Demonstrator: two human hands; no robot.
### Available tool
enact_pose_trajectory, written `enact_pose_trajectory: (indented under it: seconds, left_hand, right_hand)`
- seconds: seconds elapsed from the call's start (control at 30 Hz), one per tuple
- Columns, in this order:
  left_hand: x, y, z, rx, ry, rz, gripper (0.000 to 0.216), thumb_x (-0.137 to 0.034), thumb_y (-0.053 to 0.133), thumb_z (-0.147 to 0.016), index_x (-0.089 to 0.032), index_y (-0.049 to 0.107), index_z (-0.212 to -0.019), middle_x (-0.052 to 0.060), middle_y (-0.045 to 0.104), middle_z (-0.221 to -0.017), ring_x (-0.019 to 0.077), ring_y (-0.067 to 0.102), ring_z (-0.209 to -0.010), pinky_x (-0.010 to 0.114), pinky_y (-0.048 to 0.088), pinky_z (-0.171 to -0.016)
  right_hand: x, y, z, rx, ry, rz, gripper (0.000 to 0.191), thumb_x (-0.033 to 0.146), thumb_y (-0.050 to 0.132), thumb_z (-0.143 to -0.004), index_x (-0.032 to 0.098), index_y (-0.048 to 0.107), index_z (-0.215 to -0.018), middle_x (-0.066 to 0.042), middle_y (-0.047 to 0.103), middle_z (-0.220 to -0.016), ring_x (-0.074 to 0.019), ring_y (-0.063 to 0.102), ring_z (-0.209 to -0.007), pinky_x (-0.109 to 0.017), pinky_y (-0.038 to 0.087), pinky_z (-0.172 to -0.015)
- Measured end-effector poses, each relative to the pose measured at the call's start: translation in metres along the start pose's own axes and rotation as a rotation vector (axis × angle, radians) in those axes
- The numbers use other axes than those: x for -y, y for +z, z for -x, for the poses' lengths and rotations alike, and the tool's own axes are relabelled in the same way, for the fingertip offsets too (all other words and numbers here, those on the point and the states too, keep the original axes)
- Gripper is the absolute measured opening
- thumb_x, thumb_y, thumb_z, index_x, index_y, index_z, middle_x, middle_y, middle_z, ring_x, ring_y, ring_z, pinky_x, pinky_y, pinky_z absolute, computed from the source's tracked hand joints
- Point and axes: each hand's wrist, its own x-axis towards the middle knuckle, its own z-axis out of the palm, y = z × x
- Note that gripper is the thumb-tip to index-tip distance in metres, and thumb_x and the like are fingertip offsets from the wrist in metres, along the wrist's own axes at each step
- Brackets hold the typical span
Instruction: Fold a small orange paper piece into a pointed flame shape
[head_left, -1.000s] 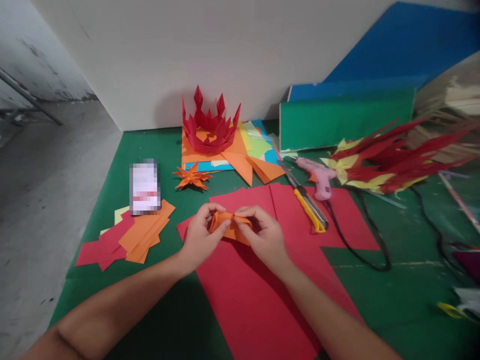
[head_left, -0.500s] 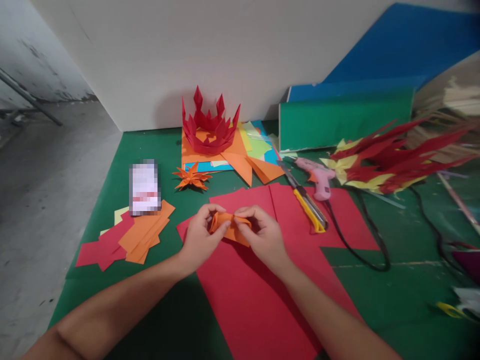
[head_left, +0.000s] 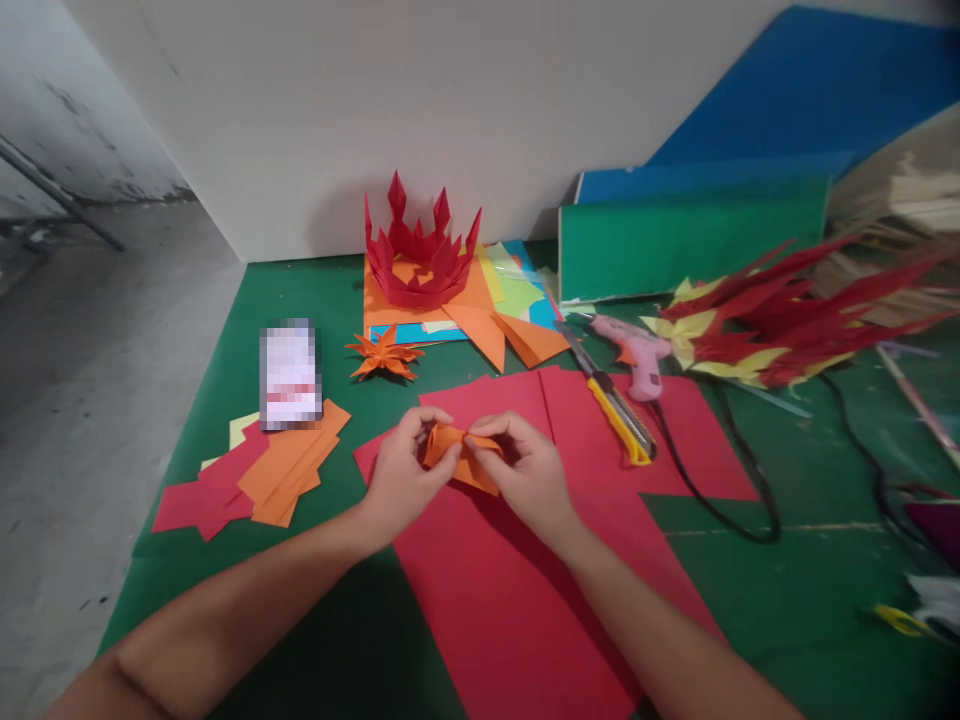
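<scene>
A small orange piece of paper (head_left: 471,474), partly folded, is pinched between both hands above the red paper sheets (head_left: 517,590). My left hand (head_left: 409,465) grips its left end between thumb and fingers. At its upper middle and right side, my right hand (head_left: 525,465) holds it the same way. The fingertips hide part of the folds. Beyond the hands lies an orange folded paper flower (head_left: 385,355). Behind that, a red pointed paper crown (head_left: 420,265) stands on a stack of coloured paper (head_left: 375,290).
Left, orange strips (head_left: 292,470) and red pieces (head_left: 210,500) lie below a blurred-out rectangular object (head_left: 289,375). To the right are a yellow utility knife (head_left: 616,420), a pink glue gun (head_left: 637,360) with black cord (head_left: 705,510), and a red-and-yellow paper bundle (head_left: 780,320).
Both hands keep hold of the orange paper with barely any shift. My left fingers have moved very slightly to the right; everything else looks the same.
</scene>
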Motion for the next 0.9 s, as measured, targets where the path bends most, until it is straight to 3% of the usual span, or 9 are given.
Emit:
enact_pose_trajectory:
  seconds: [0.37,0.53,0.63,0.9]
  left_hand:
    - [0.0036,-0.0006,0.0000,0.026,-0.033,-0.010,0.024,-0.014,0.058,-0.077,-0.021,0.047,-0.097,0.001,0.057,-0.089,0.0128,0.058,-0.079,0.025,0.047,-0.070]
    - [0.0040,-0.0002,0.0011,0.030,-0.037,-0.047,0.024,-0.015,0.058,-0.077,-0.021,0.047,-0.097,0.001,0.056,-0.086,0.0126,0.058,-0.076,0.024,0.046,-0.068]
    - [0.0032,-0.0001,0.0015,0.035,-0.019,-0.072,0.024,-0.014,0.058,-0.077,-0.022,0.046,-0.096,0.001,0.056,-0.086,0.0128,0.058,-0.077,0.025,0.046,-0.070]
    - [0.0026,0.0002,0.0018,0.053,-0.002,-0.129,0.022,-0.013,0.056,-0.077,-0.022,0.043,-0.093,-0.002,0.052,-0.082,0.0109,0.053,-0.072,0.023,0.043,-0.065]
  right_hand:
    - [-0.0020,-0.0017,0.0000,0.046,-0.022,0.053,0.003,0.020,0.058,-0.079,0.022,0.058,-0.081,-0.002,0.063,-0.079,-0.0170,0.062,-0.076,-0.031,0.051,-0.071]
    - [-0.0034,0.0013,0.0004,0.049,-0.021,0.028,0.025,0.018,0.058,-0.075,0.023,0.050,-0.098,-0.003,0.059,-0.088,-0.0168,0.061,-0.082,-0.031,0.051,-0.074]
    - [-0.0050,0.0024,0.0014,0.057,-0.003,0.040,0.035,0.017,0.058,-0.072,0.024,0.045,-0.104,-0.001,0.058,-0.083,-0.0159,0.060,-0.077,-0.029,0.050,-0.068]
    - [-0.0052,0.0040,0.0033,-0.027,0.030,0.059,0.038,0.012,0.052,-0.073,0.025,0.038,-0.105,0.002,0.059,-0.077,-0.0155,0.061,-0.076,-0.031,0.048,-0.071]
